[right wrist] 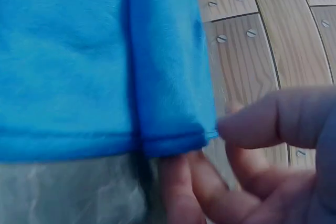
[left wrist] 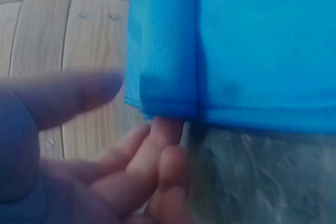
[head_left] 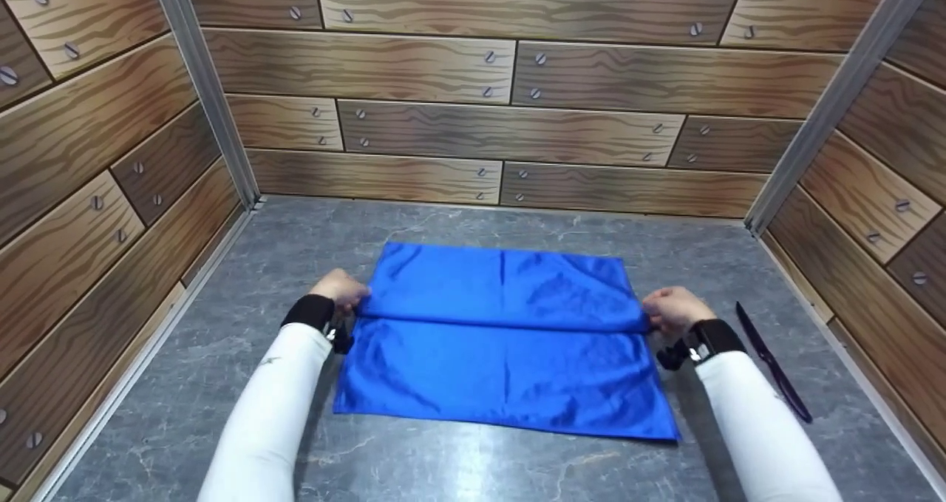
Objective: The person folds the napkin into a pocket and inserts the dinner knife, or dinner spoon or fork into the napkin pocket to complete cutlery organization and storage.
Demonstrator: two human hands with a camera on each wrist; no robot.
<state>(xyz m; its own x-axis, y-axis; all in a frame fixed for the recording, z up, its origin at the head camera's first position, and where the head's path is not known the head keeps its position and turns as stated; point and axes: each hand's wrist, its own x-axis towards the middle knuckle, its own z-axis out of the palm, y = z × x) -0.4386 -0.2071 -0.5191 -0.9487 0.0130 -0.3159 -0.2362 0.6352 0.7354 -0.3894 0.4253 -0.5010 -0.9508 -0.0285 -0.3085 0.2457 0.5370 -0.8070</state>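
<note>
A blue cloth (head_left: 443, 369) lies spread on the grey tabletop, with a raised fold running across its middle. At the left end of that fold is my left hand (head_left: 341, 289). In the left wrist view its fingertips (left wrist: 167, 129) reach under the hem, while the thumb stands apart from the fabric. My right hand (head_left: 676, 310) is at the fold's other end. In the right wrist view its fingers (right wrist: 178, 187) go beneath the rolled edge, and the thumb lies beside the cloth's side. The parts of the fingers under the cloth are hidden.
A dark knife (head_left: 772, 365) lies right of my right forearm, its tip pointing away from me. Wood-patterned walls (head_left: 414, 129) enclose the grey marbled tabletop (head_left: 244, 287) at the back and both sides.
</note>
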